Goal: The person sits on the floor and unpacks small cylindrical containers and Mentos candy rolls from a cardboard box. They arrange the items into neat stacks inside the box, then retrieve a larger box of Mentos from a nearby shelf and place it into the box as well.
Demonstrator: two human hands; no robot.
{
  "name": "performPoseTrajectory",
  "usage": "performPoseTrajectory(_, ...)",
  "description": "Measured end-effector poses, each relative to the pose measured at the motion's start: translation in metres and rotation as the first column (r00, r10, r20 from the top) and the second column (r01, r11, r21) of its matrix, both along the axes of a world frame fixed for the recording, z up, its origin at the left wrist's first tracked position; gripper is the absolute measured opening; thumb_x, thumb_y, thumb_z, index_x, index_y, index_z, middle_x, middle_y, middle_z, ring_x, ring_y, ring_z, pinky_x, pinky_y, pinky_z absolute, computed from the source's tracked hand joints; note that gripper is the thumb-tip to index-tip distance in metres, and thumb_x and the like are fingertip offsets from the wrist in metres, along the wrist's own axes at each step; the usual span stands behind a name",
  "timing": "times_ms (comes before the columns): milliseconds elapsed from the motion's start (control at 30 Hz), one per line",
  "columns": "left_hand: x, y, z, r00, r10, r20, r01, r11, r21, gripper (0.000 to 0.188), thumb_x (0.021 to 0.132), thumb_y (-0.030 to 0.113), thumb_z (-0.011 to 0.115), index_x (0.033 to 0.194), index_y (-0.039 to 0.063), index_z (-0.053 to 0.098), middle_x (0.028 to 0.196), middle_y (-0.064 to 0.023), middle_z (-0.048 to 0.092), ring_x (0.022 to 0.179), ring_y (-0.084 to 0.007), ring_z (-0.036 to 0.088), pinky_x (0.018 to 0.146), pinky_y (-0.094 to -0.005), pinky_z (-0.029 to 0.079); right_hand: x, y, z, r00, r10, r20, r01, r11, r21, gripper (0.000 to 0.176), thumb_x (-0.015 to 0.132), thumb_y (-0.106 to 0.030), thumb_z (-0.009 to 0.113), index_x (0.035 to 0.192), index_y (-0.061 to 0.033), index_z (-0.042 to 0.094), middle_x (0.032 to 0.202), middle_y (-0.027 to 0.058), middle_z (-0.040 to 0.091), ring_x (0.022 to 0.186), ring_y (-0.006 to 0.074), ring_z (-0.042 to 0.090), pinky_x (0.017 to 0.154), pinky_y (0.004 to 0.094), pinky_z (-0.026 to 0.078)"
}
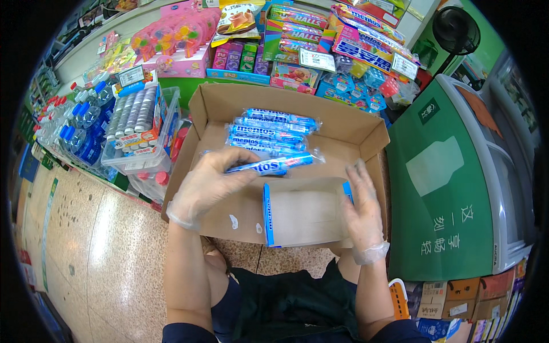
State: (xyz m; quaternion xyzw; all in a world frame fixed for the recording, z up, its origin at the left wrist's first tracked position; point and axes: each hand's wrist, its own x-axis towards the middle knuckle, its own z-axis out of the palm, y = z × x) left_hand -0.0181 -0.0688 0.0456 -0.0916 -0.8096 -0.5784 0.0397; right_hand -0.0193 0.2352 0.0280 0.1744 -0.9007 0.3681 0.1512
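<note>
My left hand [216, 180], in a clear plastic glove, grips a blue wrapped Mentos roll [281, 164] between thumb and fingers, with the roll angled up to the right. Just beyond it, several more blue Mentos rolls [270, 133] lie in a stack inside a large open cardboard carton [240, 96]. My right hand [364, 206], gloved too, holds the right wall of a small Mentos display box [306, 210]. This box has blue edges and a bare whitish inside, and sits at the carton's near side. Some rolls are partly hidden behind my left hand.
Behind the carton stand boxes of Halls [300, 32] and other candy. Bottled drinks [85, 124] and a clear plastic bin [171, 103] flank its left. A green chest freezer [441, 184] stands close on the right. Speckled floor [124, 257] shows at left.
</note>
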Motion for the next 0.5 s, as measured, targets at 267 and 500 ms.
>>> performPoseTrajectory(267, -0.007, 0.042, 0.000, 0.965, -0.201, -0.171, 0.198, 0.980, -0.034, 0.025, 0.087, 0.008, 0.076, 0.110, 0.000, 0.070, 0.107, -0.0078, 0.068, 0.101, -0.0172, 0.064, 0.092, -0.0336, 0.052, -0.009, -0.006, 0.057, 0.974, 0.199, 0.108, -0.181, 0.971, -0.157, 0.034, 0.092, -0.002, 0.067, 0.125, 0.0025, 0.065, 0.115, 0.0156, 0.066, 0.107, 0.0266, 0.063, 0.094, 0.0342, 0.049)
performPoseTrajectory(500, -0.016, 0.039, -0.006, 0.941, -0.178, -0.286, 0.140, 0.979, -0.148, 0.042, 0.089, 0.015, 0.073, 0.127, 0.000, 0.063, 0.123, -0.0124, 0.064, 0.117, -0.0246, 0.063, 0.101, -0.0366, 0.050, 0.002, 0.022, 0.069, 0.957, 0.163, 0.240, -0.059, 0.920, -0.388, 0.022, 0.090, 0.007, 0.063, 0.111, 0.0040, 0.069, 0.104, 0.0090, 0.066, 0.090, 0.0156, 0.065, 0.081, 0.0288, 0.052)
